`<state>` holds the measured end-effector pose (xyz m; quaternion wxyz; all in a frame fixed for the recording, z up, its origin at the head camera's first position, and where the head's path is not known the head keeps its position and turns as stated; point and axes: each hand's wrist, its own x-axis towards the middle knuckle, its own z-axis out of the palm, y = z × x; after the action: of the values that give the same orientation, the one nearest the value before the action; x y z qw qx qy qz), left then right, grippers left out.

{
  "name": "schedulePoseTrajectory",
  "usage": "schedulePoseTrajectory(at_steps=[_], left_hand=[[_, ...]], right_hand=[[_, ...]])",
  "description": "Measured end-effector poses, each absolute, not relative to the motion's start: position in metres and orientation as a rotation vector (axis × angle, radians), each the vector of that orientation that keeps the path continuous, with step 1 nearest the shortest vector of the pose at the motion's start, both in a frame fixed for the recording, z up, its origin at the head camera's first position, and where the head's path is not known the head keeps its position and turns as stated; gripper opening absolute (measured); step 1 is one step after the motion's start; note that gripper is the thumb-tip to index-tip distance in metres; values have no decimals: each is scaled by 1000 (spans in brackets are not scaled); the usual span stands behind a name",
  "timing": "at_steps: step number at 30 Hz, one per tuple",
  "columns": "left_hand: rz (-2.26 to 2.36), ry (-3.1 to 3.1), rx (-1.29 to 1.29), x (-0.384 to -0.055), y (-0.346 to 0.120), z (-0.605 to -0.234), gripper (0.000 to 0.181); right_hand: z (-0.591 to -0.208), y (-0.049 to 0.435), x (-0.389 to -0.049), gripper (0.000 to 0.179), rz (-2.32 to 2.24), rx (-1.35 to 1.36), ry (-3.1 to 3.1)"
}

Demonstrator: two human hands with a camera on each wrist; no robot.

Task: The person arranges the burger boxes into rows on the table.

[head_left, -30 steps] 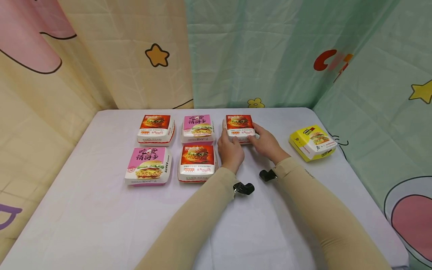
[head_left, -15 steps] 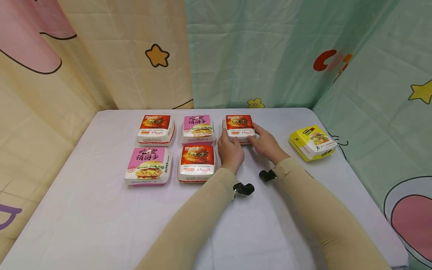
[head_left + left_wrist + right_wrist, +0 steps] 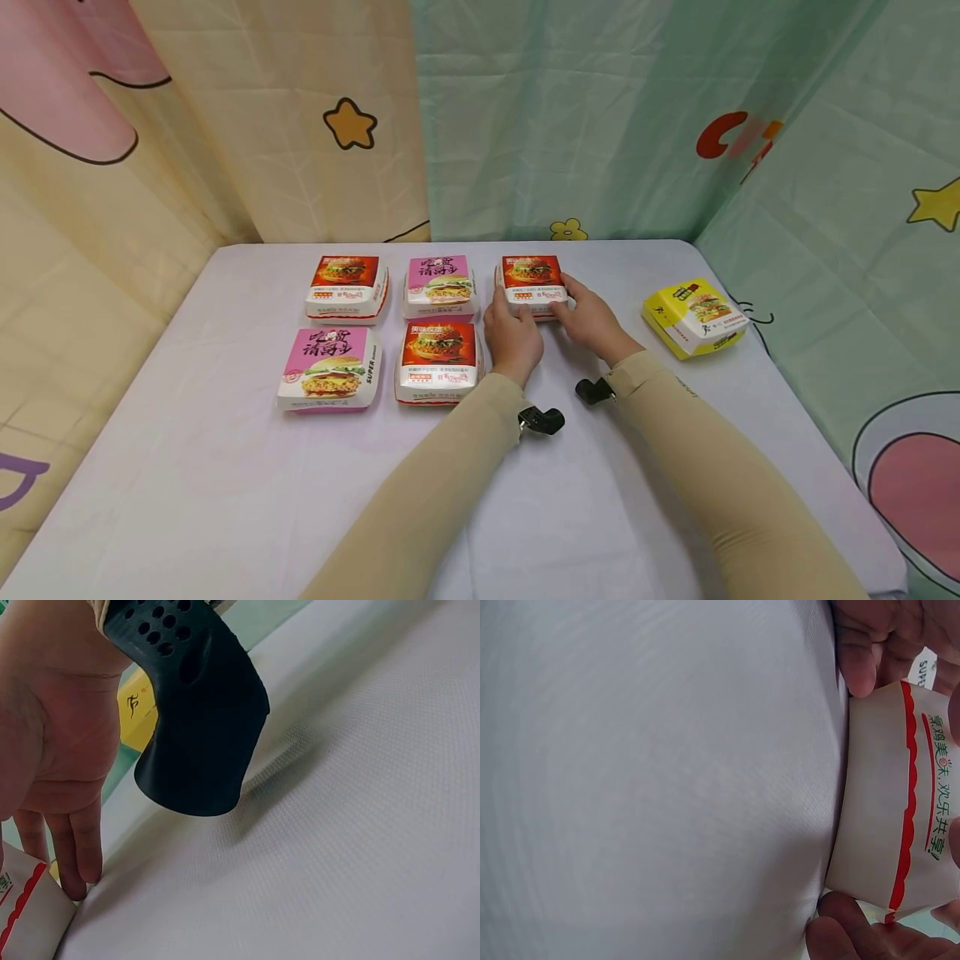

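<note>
At the back of the white table stands a red-and-white burger box (image 3: 532,273), gripped from both sides. My left hand (image 3: 513,342) holds its left side, thumb on the front. On the right side my right hand (image 3: 596,323) holds it the same way. In the right wrist view the box's white front wall (image 3: 874,799) rests on the cloth, with fingertips at both ends. The left wrist view catches my right hand (image 3: 64,742) with fingers down along the box's side (image 3: 30,907). The fingers' far parts are hidden behind the box in the head view.
Left of the hands stand a pink burger box (image 3: 440,285) and a red one (image 3: 345,287) at the back. Before them lie a second pink box (image 3: 330,367) and a red one (image 3: 439,362), close to my left forearm. A yellow burger box (image 3: 696,317) sits angled at right.
</note>
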<state>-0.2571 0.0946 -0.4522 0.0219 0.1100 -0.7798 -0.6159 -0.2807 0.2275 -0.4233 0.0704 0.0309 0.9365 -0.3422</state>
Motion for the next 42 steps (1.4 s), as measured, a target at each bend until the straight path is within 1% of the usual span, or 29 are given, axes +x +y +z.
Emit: schedulePoseTrajectory(at_steps=[21, 30, 42], left_hand=[[-1915, -2419, 292, -260, 93, -455, 71], [-1936, -2433, 278, -252, 89, -453, 75], [-1959, -2432, 332, -244, 95, -447, 82]], right_hand=[[-425, 229, -279, 74, -1065, 97, 2803], [-426, 231, -278, 76, -1064, 120, 2789], [-419, 234, -270, 79, -1031, 119, 2800]])
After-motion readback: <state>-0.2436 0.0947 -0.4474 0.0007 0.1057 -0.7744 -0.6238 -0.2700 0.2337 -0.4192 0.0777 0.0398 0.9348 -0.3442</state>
